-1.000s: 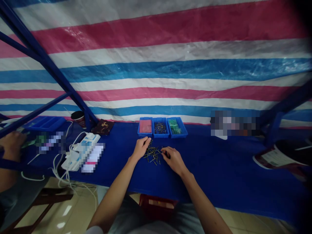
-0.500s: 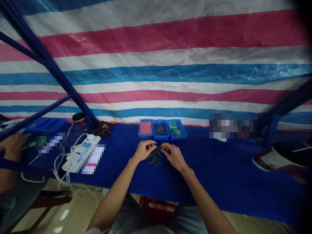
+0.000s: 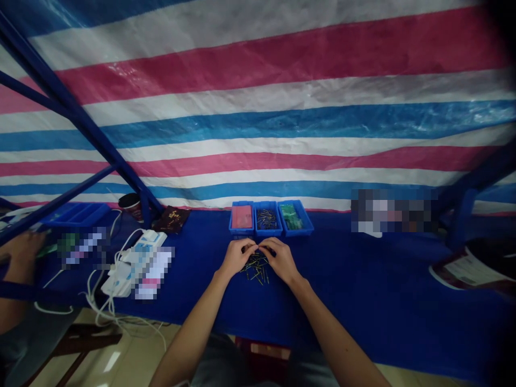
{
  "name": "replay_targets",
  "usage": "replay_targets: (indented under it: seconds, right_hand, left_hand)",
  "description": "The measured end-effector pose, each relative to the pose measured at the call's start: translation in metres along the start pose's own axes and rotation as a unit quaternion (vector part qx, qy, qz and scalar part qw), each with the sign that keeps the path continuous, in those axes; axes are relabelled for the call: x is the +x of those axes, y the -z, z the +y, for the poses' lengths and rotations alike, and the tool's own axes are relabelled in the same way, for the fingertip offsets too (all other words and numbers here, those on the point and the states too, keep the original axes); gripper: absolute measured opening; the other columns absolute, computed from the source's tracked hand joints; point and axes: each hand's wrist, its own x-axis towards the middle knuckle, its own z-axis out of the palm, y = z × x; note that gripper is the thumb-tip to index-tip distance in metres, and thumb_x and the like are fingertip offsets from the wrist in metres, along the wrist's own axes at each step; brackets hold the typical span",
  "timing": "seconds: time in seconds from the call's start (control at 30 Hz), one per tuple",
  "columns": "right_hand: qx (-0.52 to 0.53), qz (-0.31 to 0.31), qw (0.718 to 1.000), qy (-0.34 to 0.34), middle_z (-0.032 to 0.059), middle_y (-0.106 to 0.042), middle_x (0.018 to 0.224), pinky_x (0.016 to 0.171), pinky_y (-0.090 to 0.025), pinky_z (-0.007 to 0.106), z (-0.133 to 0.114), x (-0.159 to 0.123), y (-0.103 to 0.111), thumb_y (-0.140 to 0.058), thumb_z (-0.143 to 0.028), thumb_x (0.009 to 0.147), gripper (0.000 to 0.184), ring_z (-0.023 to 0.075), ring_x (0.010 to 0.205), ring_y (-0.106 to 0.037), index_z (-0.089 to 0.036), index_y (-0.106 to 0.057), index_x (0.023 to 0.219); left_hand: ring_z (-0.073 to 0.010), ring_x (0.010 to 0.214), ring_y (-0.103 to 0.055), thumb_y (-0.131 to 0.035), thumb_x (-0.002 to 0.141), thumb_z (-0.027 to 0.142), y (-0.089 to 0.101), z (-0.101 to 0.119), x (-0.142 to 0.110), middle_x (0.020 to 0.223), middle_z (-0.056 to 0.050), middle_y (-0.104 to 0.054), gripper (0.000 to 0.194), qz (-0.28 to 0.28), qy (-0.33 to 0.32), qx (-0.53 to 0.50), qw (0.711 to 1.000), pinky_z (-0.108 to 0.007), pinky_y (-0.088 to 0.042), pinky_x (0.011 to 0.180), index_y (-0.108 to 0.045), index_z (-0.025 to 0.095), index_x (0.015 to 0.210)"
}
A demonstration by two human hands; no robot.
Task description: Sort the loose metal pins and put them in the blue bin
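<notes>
The left hand (image 3: 237,258) and right hand (image 3: 280,260) curve inward and meet at the fingertips, pinched together just above a loose heap of thin metal pins (image 3: 256,271) on the blue-covered desk (image 3: 363,279). Whether they grasp a pin I cannot tell (the fingers hide that spot). The heap lies directly beneath the hands, its pins crossing at all angles with no shared long axis, so they point every way. At 12 o'clock, just beyond the heap, stand three blue trays: a left tray (image 3: 241,232) with a flat pink item, a middle tray (image 3: 268,234) with bunched pins, and a right tray (image 3: 296,232) with green strips. Their place seems chosen for easy reach from both hands. A power strip (image 3: 139,258) sits well off at 9 o'clock, and a co-worker's hand (image 3: 24,250) lies beyond it.
</notes>
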Motion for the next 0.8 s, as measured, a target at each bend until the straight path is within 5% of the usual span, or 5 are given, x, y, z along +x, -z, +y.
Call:
replay_targets:
  seconds: [0.8]
  right_hand:
    - [-0.141, -0.021, 0.99, 0.01, 0.0041, -0.067, 0.085, 0.076, -0.039, 0.034, -0.0043, -0.005, -0.0012, -0.045, -0.017, 0.1, 0.021, 0.0214, 0.083, -0.053, -0.021, -0.058, 0.084]
  left_hand:
    - [-0.0148, 0.068, -0.062, -0.059, 0.094, 0.033, -0.0013, 0.0043, -0.0009, 0.079, -0.004, -0.072, 0.023, -0.018, -0.033, 0.045, 0.998, -0.024, -0.046, 0.068, -0.074, 0.017, 0.089]
